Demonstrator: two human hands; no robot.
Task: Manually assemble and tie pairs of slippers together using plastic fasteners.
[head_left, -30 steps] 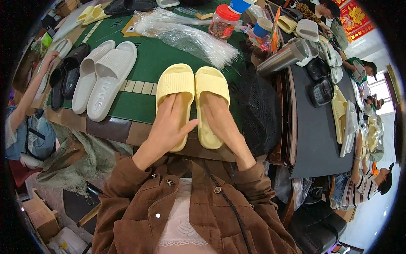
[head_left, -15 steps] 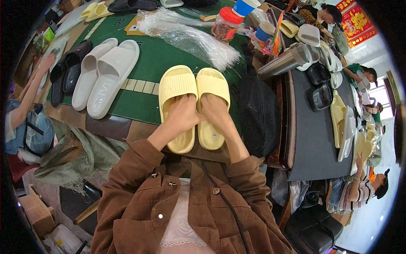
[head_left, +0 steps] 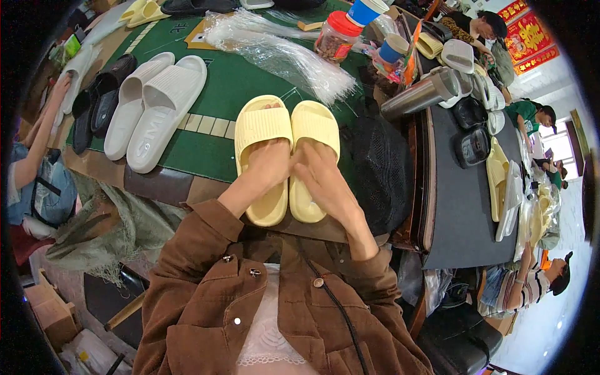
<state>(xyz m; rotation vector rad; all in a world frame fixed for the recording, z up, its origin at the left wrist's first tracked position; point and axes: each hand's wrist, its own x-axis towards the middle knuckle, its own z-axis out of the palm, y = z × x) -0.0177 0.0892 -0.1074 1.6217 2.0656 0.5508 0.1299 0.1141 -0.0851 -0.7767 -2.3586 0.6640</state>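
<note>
Two pale yellow slides lie side by side at the table's near edge, toes pointing away from me. My left hand reaches under the ribbed strap of the left slide, gripping it from inside; fingertips show at its toe opening. Over the footbed of the right slide, my right hand lies with fingers apart, close to the gap between the pair. Its upper fingers go partly under the strap. A thin clear strand shows just beyond the toes.
Grey slides and black slides lie to the left. Beyond my hands are clear plastic strands and a red-lidded jar. A black mesh bag and a steel flask lie right. Several people work around.
My right hand has drawn back slightly from under its strap and turned toward the gap. My left hand has pushed deeper, so its fingertips now show at the toe opening.
</note>
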